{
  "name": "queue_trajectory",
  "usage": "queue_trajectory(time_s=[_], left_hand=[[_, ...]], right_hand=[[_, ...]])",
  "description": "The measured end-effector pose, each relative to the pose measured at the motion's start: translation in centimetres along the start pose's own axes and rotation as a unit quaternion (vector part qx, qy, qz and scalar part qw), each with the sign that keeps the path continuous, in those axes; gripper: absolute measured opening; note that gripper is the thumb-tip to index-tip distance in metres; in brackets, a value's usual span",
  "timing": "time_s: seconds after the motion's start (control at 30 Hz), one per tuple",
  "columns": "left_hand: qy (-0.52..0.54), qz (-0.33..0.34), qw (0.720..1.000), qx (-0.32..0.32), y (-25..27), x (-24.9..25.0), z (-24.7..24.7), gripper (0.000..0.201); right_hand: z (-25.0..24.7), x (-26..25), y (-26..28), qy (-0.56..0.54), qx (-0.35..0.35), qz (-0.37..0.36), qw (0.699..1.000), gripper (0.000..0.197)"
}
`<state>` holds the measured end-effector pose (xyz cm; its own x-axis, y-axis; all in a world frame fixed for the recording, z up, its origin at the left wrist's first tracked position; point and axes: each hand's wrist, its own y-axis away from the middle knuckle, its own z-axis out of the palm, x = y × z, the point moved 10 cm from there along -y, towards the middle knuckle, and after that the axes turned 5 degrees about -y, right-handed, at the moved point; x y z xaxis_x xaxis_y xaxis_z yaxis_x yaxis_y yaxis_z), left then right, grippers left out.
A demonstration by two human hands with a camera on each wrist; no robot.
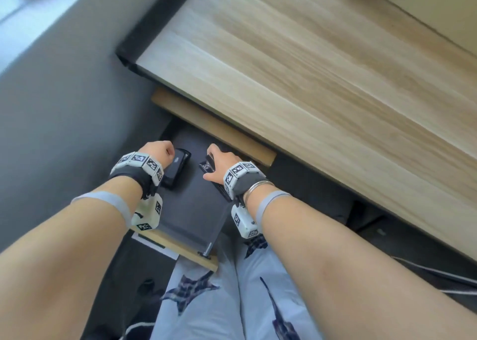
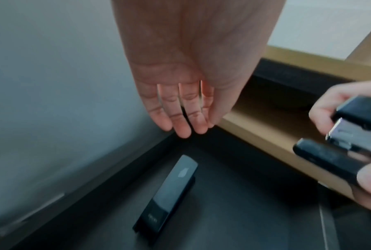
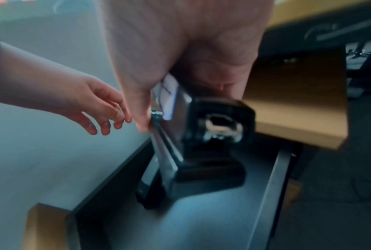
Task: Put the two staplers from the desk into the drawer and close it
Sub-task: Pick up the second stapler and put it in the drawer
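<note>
A dark drawer [image 1: 192,210] stands pulled out under the wooden desk [image 1: 309,68]. A flat black stapler [image 2: 167,194] lies on the drawer floor at its left side, also visible as the flat stapler [image 1: 176,168] in the head view. My left hand [image 2: 180,108] hovers just above it with straight, relaxed fingers, holding nothing. My right hand [image 1: 219,165] grips a second black and metal stapler [image 3: 203,140] just above the drawer's right side; this held stapler [image 2: 349,143] shows at the right of the left wrist view.
The drawer's wooden front [image 1: 180,249] is near my legs. The drawer's dark right wall [image 3: 274,186] runs beside the held stapler. A grey wall [image 1: 51,107] is close on the left. The desk edge [image 1: 214,125] overhangs the drawer's back.
</note>
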<state>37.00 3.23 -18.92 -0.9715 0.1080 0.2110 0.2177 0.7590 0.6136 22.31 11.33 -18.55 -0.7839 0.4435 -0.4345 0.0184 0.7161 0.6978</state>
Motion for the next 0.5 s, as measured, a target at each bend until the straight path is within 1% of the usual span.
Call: queue_trajectory(time_s=[0.07, 0.2, 0.33, 0.5], left_hand=[[-0.008, -0.008, 1.0, -0.009, -0.3, -0.9, 2.0, 0.025], [-0.003, -0.018, 1.0, -0.02, -1.7, -2.1, 5.3, 0.026], [0.008, -0.03, 0.999, -0.021, -3.4, -3.2, 7.2, 0.028], [0.023, -0.033, 0.999, -0.027, -5.5, -4.3, 8.5, 0.021]], right_hand=[[1.9, 2.0, -0.9, -0.015, -0.006, 0.044, 0.999, 0.051], [3.9, 5.2, -2.9, -0.069, 0.012, 0.131, 0.989, 0.046], [5.3, 6.8, -5.4, -0.113, 0.033, 0.18, 0.977, 0.053], [6.9, 8.4, -7.9, -0.18, 0.053, 0.237, 0.953, 0.049]])
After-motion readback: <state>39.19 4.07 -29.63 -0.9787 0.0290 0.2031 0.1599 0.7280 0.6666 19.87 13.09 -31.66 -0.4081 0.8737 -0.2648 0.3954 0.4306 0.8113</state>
